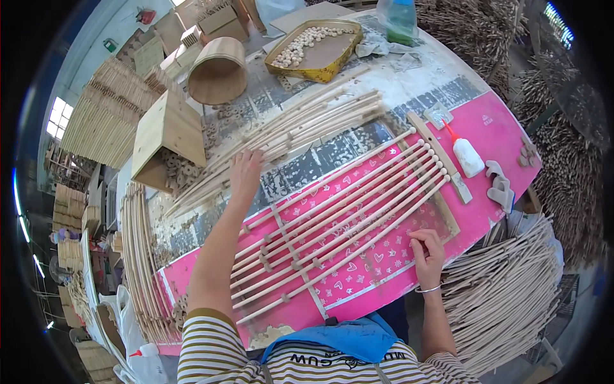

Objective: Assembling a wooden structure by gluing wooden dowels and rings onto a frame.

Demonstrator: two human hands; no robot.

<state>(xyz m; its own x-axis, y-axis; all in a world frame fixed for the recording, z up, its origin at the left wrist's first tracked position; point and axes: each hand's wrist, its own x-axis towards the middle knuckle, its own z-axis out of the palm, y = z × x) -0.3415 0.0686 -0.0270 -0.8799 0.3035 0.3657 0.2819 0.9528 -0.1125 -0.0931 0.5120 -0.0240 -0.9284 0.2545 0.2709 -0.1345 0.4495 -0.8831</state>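
My left hand [246, 171] reaches across the table onto a loose bundle of thin wooden rods [307, 131], its fingers bent down around a rod. Close to my body, my right hand [427, 256] hovers over the near edge of the pink sheet [358, 278], thumb and fingertips pinched together; whether something small is between them is hidden. Between my hands, several rods with round ball ends [358, 208] lie side by side, with small wooden rings on some of them. Their ball ends rest near a wooden bar [441, 160].
A white glue bottle with a red nozzle [468, 157] lies beside the bar, near a grey-white clamp-like piece [499, 185]. Farther off stand a yellow tray of wooden balls [300, 69], a round wooden tub [217, 73] and a wooden box spilling rings [167, 131]. Bundled sticks [505, 288] stand right.
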